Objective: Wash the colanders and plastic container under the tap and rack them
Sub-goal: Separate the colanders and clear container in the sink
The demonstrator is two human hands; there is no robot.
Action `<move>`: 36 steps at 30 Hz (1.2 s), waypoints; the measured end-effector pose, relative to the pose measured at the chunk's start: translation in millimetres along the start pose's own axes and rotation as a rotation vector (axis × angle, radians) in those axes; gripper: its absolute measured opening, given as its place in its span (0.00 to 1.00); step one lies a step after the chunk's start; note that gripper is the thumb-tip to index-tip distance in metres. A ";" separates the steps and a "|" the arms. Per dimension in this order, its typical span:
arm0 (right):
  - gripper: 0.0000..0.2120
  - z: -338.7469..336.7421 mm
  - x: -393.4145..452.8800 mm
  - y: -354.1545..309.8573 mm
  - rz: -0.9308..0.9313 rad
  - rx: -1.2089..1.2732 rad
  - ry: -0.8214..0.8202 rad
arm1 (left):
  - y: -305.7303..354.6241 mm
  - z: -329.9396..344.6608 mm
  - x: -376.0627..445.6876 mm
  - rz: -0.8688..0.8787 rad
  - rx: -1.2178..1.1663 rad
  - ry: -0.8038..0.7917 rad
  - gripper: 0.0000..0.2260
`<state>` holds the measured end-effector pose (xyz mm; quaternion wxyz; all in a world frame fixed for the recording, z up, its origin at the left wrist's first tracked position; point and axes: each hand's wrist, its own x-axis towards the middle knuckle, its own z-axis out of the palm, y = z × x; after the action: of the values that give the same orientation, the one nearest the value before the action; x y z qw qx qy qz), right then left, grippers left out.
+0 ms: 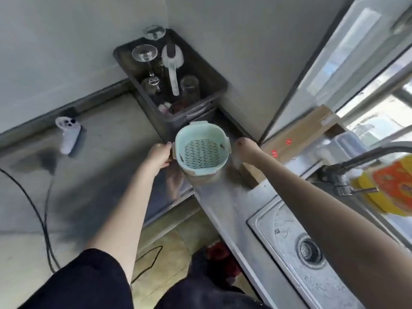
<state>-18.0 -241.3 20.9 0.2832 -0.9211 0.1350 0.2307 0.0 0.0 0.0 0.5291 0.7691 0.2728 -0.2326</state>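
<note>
While the pale green colander (201, 150) sits upright on the steel tabletop (225, 204), nested in what looks like a beige container (204, 178) whose wall shows just below its rim, we reach for it from both sides at once. Our left hand (159, 155) lies at its left, fingers curled toward the handle tab there; the blur keeps us from telling whether that grip has closed on the tab or only touches it. Our right hand (246, 146) comes in on the right, close to the rim but with a sliver of gap showing, its fingers bent and holding nothing we can make out. So the colander lies squarely between the two grips, with its mouth facing up, its perforated floor toward us, and its two tabs on a left-right line that matches the line between our hands. The left hand seems the nearer to contact. The sink (312, 248) and the tap (365, 157) are on the near right, while the dark rack tray (219, 83) with upturned glasses (146, 56) stands just beyond the colander, on the far side. We judge that the coming lift has to carry the stack rightward and toward us, away from the rack, to reach the water.
</note>
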 end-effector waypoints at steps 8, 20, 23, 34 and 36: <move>0.16 6.5 10.0 4.0 0.107 0.315 -0.033 | -8.0 0.5 7.6 0.016 -0.156 -0.077 0.11; 0.11 -23.5 -99.6 33.9 0.009 0.560 0.151 | 14.3 -10.0 -115.5 0.251 0.001 -0.170 0.05; 0.08 -31.7 -156.4 65.9 0.052 0.648 0.181 | 9.0 8.6 -148.9 0.196 0.060 -0.293 0.09; 0.07 -32.2 -257.6 199.6 0.318 0.728 0.511 | 1.1 147.2 -179.8 0.237 0.247 -0.784 0.13; 0.08 -22.7 -260.7 212.8 0.369 0.742 0.534 | 3.3 165.1 -178.1 0.251 0.257 -0.826 0.13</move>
<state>-314.3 -394.7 70.5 0.5021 -0.7456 0.4370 -0.0310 -141.6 -187.1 62.6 0.5177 0.6986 -0.0876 -0.4861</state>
